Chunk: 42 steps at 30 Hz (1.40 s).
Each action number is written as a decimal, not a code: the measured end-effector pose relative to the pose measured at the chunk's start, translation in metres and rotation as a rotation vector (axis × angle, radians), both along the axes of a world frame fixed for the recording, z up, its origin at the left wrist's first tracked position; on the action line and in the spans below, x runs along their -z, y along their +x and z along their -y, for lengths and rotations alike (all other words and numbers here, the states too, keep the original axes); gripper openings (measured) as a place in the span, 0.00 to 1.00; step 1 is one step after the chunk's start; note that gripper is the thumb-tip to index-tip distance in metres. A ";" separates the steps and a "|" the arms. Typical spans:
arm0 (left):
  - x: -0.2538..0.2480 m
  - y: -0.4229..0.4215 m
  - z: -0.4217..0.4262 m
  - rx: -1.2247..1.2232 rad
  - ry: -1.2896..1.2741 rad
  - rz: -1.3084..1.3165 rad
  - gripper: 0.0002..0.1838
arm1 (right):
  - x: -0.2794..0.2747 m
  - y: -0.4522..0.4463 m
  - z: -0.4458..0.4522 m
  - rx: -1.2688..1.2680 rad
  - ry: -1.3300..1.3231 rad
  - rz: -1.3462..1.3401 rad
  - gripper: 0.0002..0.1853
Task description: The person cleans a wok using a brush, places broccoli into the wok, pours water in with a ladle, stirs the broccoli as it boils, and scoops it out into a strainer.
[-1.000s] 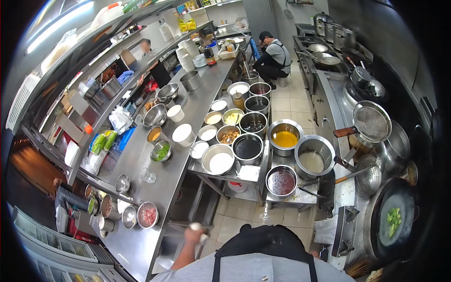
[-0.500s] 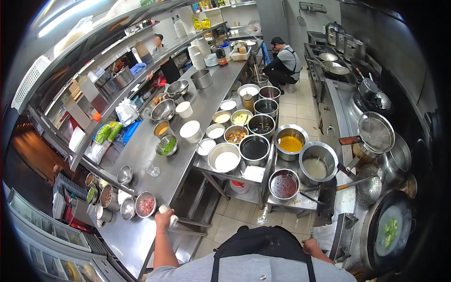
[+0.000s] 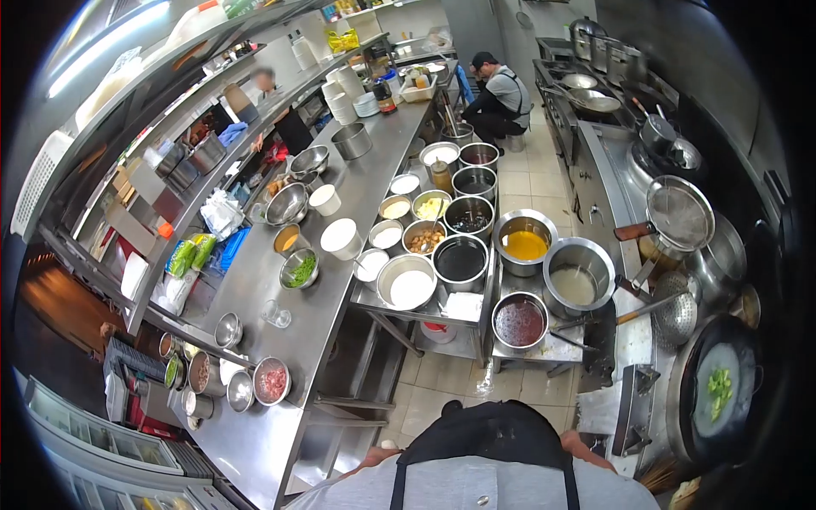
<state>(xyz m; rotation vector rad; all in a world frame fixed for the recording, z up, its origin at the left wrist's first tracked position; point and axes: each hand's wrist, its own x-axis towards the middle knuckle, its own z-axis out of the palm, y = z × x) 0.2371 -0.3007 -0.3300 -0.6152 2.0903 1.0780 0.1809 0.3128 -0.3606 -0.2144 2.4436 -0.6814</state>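
My left hand (image 3: pixel 374 456) is low beside my left hip, mostly hidden by my apron. A bit of white cloth (image 3: pixel 388 444) shows at its fingers, which look closed on it. On my other side, my right hand (image 3: pixel 578 444) is partly behind the apron edge, near the stove front. Its fingers are hidden. To the right stands a wok (image 3: pixel 685 416) with pale liquid and green vegetable pieces (image 3: pixel 719 388) in it. On the steel table at left, a bowl of raw meat (image 3: pixel 271 381) sits near the edge closest to my left hand.
Pots of dark sauce (image 3: pixel 460 258), yellow liquid (image 3: pixel 525 246) and red-brown liquid (image 3: pixel 519 320) stand ahead on low stands. A strainer (image 3: pixel 679 212) and perforated ladle (image 3: pixel 676 306) lie beside the wok. Another person (image 3: pixel 501 98) sits at the aisle's far end; one more stands behind the shelf.
My left hand has drawn back from the table edge to my hip with the white cloth. My right hand has shifted slightly. The view has turned a little.
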 end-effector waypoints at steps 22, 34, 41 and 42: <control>-0.164 0.046 0.084 -1.381 -0.349 -0.526 0.21 | 0.057 -0.182 0.018 -0.339 -0.080 0.030 0.15; -0.183 0.074 0.157 -1.896 0.472 -0.960 0.22 | 0.122 -0.252 0.155 -1.076 0.234 -0.354 0.13; -0.183 0.069 0.155 -1.956 0.335 -0.913 0.17 | 0.063 -0.315 0.334 -1.183 0.122 -0.292 0.16; -0.178 0.069 0.156 -1.961 0.304 -0.929 0.17 | -0.040 -0.287 0.396 -1.114 -0.039 -0.448 0.16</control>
